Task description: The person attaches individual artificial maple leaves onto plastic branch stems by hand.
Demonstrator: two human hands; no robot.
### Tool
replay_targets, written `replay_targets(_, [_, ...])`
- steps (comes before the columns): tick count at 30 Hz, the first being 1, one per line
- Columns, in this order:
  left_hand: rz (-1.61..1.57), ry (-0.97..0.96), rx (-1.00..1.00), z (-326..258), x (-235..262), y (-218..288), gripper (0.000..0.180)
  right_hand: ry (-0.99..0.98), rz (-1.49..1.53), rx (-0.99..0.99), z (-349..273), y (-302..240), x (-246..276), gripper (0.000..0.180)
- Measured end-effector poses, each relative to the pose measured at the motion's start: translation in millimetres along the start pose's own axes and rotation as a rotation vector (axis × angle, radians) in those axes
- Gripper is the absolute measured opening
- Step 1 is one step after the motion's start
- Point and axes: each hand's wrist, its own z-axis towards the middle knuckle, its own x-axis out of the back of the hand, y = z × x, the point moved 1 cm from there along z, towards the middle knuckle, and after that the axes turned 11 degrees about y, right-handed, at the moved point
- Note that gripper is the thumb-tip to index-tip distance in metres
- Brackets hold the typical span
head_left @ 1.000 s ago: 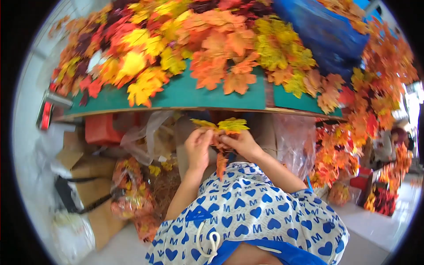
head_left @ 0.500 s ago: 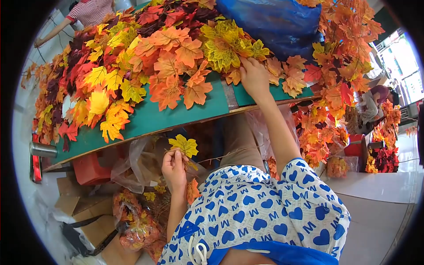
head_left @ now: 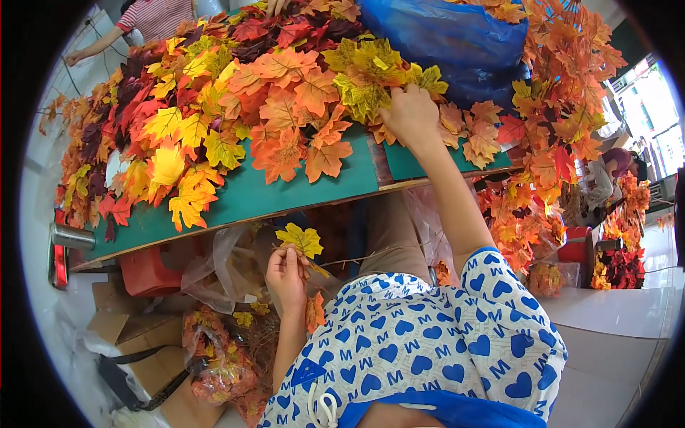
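Note:
My left hand (head_left: 287, 277), under the table's front edge, pinches an artificial maple leaf sprig. A yellow leaf (head_left: 300, 240) stands up above the fingers, and a thin brown stem (head_left: 382, 253) runs off to the right. By my left wrist hangs an orange leaf (head_left: 315, 312). Out over the table, my right hand (head_left: 412, 118) curls its fingers at the edge of a bunch of yellow-green leaves (head_left: 364, 96), seemingly gripping one; the fingertips are partly hidden. Left of that bunch lie peach-orange leaves (head_left: 289, 107).
Heaped leaves cover much of the green table (head_left: 285, 196). A blue plastic bag (head_left: 449, 43) lies behind my right hand. Below are a red stool (head_left: 150, 269) and a bag of leaves (head_left: 221, 364). A co-worker in a striped shirt (head_left: 160, 18) is at far left; another person's hand (head_left: 277, 7) touches the pile.
My right hand's fingers have curled in more at the yellow-green leaves. My left hand holds its sprig in nearly the same place. Another person's hand has appeared at the far edge.

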Motion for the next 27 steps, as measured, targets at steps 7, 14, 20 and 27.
replay_targets(7, [-0.025, -0.057, 0.035, 0.1, -4.3, 0.9, 0.013, -0.023, 0.131, 0.114, 54.0, -58.3, -30.8, 0.038])
replay_targets(14, [-0.088, -0.104, 0.008, -5.8, -3.5, -0.5, 0.011, 0.069, -0.164, 0.567, 88.0, -105.8, -111.9, 0.011])
replay_targets(20, [-0.277, -0.173, 0.225, -17.0, 1.4, 10.9, 0.017, -0.21, 0.165, 0.487, 69.5, -51.0, -0.5, 0.007])
replay_targets(27, [-0.296, -0.362, 0.338, -20.0, -16.9, 9.7, 0.019, -0.075, 0.041, 0.178, 33.9, 13.7, -5.5, 0.02])
